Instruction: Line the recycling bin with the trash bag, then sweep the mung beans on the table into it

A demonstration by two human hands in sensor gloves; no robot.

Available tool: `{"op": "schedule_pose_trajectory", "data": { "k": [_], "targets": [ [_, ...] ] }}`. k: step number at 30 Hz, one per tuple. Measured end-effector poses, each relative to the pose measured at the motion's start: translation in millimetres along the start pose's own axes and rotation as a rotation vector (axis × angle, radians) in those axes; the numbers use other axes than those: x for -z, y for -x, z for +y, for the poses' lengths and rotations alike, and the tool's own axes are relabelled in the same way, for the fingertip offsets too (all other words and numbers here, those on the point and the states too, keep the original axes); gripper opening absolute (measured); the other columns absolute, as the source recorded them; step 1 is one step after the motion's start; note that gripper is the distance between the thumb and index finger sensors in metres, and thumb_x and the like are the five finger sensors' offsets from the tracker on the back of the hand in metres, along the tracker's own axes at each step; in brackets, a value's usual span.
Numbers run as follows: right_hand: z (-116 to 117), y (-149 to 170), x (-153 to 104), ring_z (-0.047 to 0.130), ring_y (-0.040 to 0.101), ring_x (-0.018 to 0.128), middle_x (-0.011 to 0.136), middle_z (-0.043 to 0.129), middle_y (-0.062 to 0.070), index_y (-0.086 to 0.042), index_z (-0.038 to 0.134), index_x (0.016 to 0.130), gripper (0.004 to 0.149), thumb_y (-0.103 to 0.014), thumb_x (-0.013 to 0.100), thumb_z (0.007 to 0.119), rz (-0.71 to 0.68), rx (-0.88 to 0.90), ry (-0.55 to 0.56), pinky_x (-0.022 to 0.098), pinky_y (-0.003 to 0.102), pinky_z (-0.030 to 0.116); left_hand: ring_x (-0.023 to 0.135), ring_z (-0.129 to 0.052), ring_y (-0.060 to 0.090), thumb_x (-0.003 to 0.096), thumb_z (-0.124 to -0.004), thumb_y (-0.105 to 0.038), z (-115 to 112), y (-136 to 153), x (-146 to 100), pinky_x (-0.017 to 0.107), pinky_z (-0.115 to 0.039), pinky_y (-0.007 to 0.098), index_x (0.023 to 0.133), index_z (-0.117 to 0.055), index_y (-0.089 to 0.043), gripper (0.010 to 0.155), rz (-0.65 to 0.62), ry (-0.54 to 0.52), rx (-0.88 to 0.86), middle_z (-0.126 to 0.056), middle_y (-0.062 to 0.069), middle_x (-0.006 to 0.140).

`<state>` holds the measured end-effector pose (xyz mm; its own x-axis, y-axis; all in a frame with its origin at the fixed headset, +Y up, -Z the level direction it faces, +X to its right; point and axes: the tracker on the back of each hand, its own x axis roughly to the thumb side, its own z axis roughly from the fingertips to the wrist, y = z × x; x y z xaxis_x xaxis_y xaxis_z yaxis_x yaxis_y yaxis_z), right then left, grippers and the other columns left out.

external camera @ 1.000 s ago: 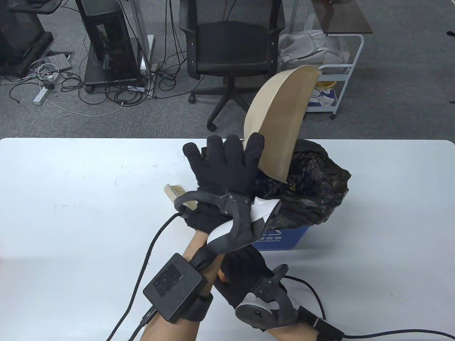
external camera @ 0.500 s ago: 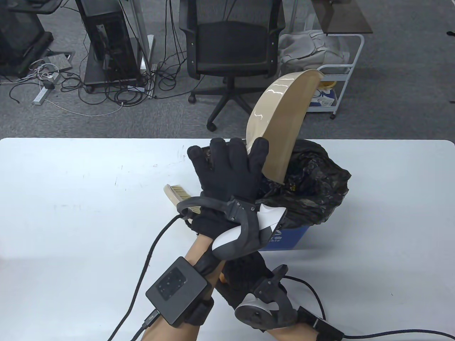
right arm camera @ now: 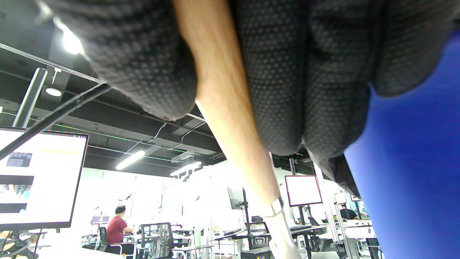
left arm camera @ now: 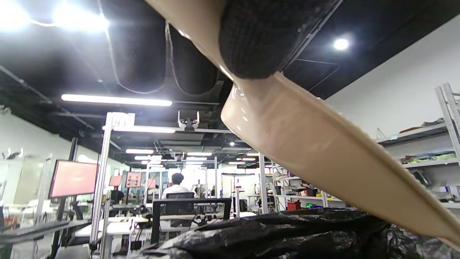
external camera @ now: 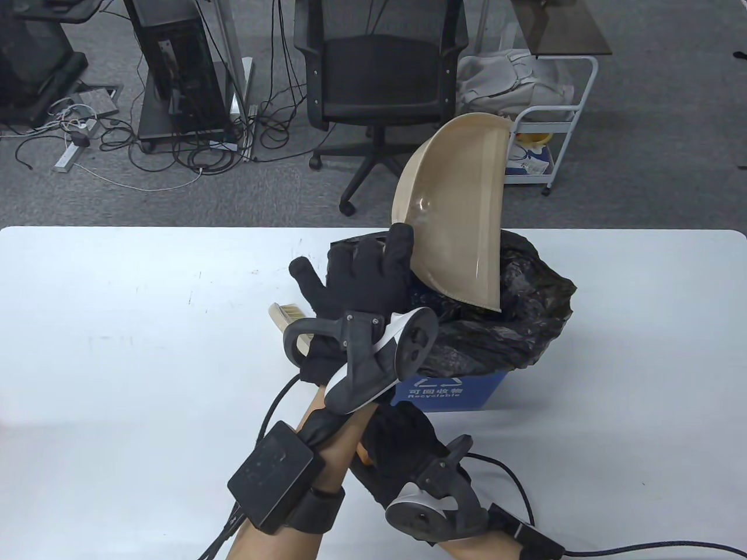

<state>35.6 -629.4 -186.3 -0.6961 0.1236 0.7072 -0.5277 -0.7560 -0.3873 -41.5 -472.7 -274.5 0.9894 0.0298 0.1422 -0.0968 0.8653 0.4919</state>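
Beige dustpan (external camera: 458,210) tips steeply, its lip over the bag-lined recycling bin (external camera: 467,392) at bench centre. Your left hand (external camera: 362,280) grips its near edge; your right hand (external camera: 402,443) clasps the wooden handle (right arm camera: 230,118) below.

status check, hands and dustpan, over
Left hand holds dustpan tipped over bagged bin. Right hand grips brush handle. Nothing blocking.
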Motion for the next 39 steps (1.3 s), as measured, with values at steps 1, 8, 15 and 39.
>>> {"op": "schedule_pose_trajectory", "data": {
  "k": [1,8,15,39],
  "targets": [
    [0,0,0,0.107,0.047,0.054,0.064,0.104,0.028,0.004,0.09,0.086,0.056,-0.035,0.046,0.091,0.001,0.0,0.0,0.045,0.065,0.08,0.091,-0.087,0.057,0.0509,-0.086,-0.022,0,2,0,0.061,-0.05,0.09,0.112,-0.061,-0.023,0.066,0.012,0.01,-0.016,-0.088,0.019,0.102],
    [0,0,0,0.107,0.047,0.054,0.064,0.104,0.028,0.004,0.09,0.086,0.056,-0.035,0.046,0.09,0.005,0.003,0.001,0.046,0.065,0.08,0.09,-0.087,0.058,0.0509,-0.086,-0.022,-1,20,-1,0.061,-0.05,0.09,0.112,-0.061,-0.023,0.066,0.083,0.068,-0.14,-0.088,0.019,0.102],
    [0,0,0,0.107,0.047,0.054,0.064,0.104,0.028,0.004,0.09,0.086,0.056,-0.035,0.046,0.091,0.005,0.003,0.001,0.045,0.065,0.08,0.09,-0.087,0.058,0.0509,-0.086,-0.021,1,44,-3,0.061,-0.05,0.09,0.112,-0.062,-0.022,0.065,0.15,0.087,-0.219,-0.088,0.02,0.101],
    [1,3,-1,0.107,0.047,0.054,0.064,0.104,0.028,0.004,0.09,0.086,0.056,-0.035,0.046,0.09,0.012,0.009,0.001,0.045,0.065,0.08,0.088,-0.088,0.058,0.0503,-0.087,-0.021,-20,186,-64,0.059,-0.052,0.09,0.111,-0.063,-0.021,0.065,0.426,0.094,-0.28,-0.089,0.021,0.1]
  ]
}}
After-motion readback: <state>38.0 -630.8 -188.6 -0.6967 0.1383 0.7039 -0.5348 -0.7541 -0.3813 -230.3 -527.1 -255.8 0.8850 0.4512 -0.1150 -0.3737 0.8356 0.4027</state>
